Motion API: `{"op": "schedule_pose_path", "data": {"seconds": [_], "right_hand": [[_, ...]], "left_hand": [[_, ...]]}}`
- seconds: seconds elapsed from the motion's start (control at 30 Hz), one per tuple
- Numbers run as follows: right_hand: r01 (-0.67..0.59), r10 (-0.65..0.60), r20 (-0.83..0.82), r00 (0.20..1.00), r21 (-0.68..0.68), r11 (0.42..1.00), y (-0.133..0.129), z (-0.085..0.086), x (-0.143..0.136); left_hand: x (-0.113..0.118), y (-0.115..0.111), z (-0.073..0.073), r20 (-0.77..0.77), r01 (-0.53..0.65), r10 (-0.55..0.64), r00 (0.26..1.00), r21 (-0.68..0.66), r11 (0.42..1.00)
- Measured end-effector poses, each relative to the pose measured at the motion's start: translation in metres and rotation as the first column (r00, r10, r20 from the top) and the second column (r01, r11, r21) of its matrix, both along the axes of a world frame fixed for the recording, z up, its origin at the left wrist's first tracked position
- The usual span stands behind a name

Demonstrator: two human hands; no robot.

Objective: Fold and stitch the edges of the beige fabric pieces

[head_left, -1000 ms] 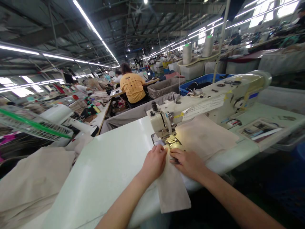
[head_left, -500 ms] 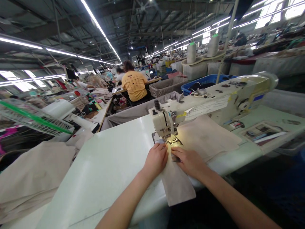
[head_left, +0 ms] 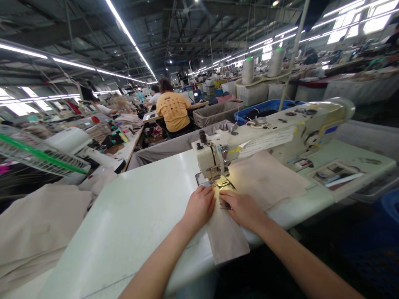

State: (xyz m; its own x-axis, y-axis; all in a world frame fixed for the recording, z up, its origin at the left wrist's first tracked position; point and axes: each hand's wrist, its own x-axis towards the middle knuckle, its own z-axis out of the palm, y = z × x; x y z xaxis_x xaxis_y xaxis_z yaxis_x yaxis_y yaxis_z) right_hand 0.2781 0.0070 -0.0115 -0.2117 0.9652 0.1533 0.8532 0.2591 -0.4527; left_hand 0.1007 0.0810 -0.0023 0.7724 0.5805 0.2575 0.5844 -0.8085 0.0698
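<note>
A beige fabric strip runs under the needle area of a white sewing machine, its near end hanging over the table edge. My left hand is closed on the strip's left side just before the presser foot, fingers curled together. Opposite it, my right hand is closed on the right side, fingertips close to the foot. A small metallic piece shows beneath the right fingers; its kind is unclear. Another flat beige fabric piece lies to the right under the machine arm.
Beige cloth is heaped on the left beside a fan with a green rim. A tray of small tools sits at the right. Behind stand a blue basket and a seated person in a yellow shirt.
The whole view has shifted slightly left. Both hands keep their places beside the presser foot, and the fabric strip looks almost the same.
</note>
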Motion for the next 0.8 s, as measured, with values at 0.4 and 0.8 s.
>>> {"op": "schedule_pose_path", "data": {"seconds": [0.4, 0.8], "right_hand": [[-0.025, 0.027, 0.052, 0.998, -0.038, 0.999, -0.045, -0.011, 0.003], [-0.03, 0.031, -0.057, 0.998, 0.032, 0.999, -0.003, 0.0, 0.004]], "left_hand": [[-0.012, -0.077, -0.001, -0.037, 0.135, -0.138, 0.99, -0.056, 0.989], [-0.012, -0.03, 0.007, -0.036, 0.114, -0.117, 0.992, -0.071, 0.991]]}}
